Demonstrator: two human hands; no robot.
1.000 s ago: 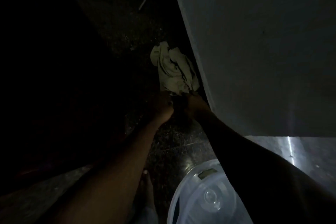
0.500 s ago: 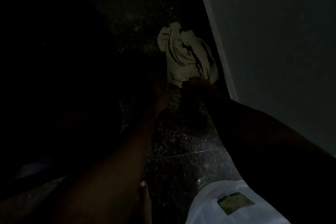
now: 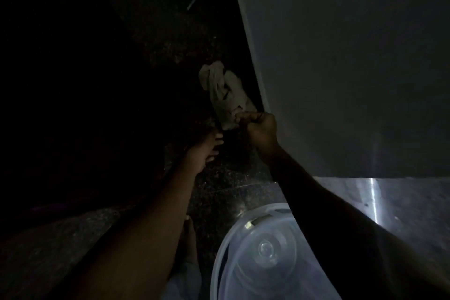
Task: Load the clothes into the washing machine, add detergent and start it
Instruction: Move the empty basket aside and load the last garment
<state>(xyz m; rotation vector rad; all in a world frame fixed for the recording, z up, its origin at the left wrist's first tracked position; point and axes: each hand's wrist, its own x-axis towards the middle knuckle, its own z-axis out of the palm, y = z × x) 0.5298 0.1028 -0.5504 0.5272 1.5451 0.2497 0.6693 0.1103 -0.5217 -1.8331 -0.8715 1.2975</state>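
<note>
Right hand grip clenched on pale cloth, against white panel edge.

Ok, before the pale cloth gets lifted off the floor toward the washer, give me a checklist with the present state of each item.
1. Right hand closed on the pale cloth: ok, the fist is bunched on its near edge.
2. Left hand sharing the grip: not ok, its fingers are spread just below the cloth, holding nothing visible.
3. Cloth off the dark speckled floor: cannot tell, too dim.
4. Cloth free of the white panel beside it: cannot tell, the far edge lies in shadow.
5. Clear round lid open for loading: cannot tell from this angle.
</note>
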